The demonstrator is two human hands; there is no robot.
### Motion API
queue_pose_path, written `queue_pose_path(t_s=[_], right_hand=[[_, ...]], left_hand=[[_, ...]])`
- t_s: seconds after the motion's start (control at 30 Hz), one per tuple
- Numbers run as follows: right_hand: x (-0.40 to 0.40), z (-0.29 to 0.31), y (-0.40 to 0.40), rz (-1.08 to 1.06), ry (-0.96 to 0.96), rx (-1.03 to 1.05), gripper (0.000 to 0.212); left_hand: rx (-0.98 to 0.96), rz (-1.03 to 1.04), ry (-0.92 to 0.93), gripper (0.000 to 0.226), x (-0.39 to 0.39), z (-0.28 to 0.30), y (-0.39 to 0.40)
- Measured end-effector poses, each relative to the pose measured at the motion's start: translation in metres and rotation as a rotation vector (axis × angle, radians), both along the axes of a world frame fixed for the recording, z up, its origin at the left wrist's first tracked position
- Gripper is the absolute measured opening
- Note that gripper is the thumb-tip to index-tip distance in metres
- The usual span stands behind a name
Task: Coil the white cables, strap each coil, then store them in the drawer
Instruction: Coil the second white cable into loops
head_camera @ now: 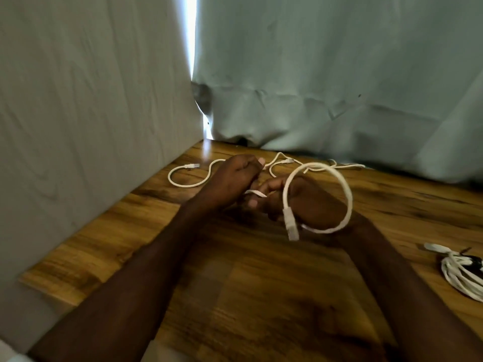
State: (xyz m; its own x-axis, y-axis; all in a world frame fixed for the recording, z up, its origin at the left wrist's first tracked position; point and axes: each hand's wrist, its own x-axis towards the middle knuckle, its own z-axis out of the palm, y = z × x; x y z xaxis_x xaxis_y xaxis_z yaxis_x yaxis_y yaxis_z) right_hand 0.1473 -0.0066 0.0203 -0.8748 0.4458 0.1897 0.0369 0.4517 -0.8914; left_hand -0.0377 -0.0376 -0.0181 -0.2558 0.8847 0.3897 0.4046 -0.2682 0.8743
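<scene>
Nearest to you are your two forearms, which reach forward over the wooden desk (261, 296) and meet close together above its middle. Your right hand (308, 202) is closed on the white cable (349, 194), and one loop stands up around that hand, with the plug (291, 226) hanging down at the front. Your left hand (235, 178) has its fingers curled on the same cable just beside the right one (the exact pinch is blurred).

The rest of this cable trails on the desk toward the curtain (339, 74), where a second plug (192, 166) lies at the far left. A finished coil (460, 275) rests at the right edge.

I judge the cable light and springy: it keeps a round shape but will open if released. Hold it where the turns cross, not at the plug, and feed the loose length with little tension.
</scene>
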Motion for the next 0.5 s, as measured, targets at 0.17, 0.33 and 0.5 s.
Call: queue_pose_path(t_s=[0.17, 0.33, 0.5], right_hand=[[0.011, 0.007, 0.018, 0.067, 0.269, -0.81, 0.025], [0.001, -0.009, 0.025, 0.215, 0.525, -1.1, 0.033], [0.008, -0.012, 0.047, 0.009, 0.767, -1.138, 0.035]], left_hand=[[-0.129, -0.129, -0.24, 0.051, 0.012, 0.011, -0.007], [-0.206, -0.322, -0.468, 0.064, 0.009, 0.012, -0.004], [-0.188, -0.446, -0.626, 0.052, 0.005, 0.02, -0.008]])
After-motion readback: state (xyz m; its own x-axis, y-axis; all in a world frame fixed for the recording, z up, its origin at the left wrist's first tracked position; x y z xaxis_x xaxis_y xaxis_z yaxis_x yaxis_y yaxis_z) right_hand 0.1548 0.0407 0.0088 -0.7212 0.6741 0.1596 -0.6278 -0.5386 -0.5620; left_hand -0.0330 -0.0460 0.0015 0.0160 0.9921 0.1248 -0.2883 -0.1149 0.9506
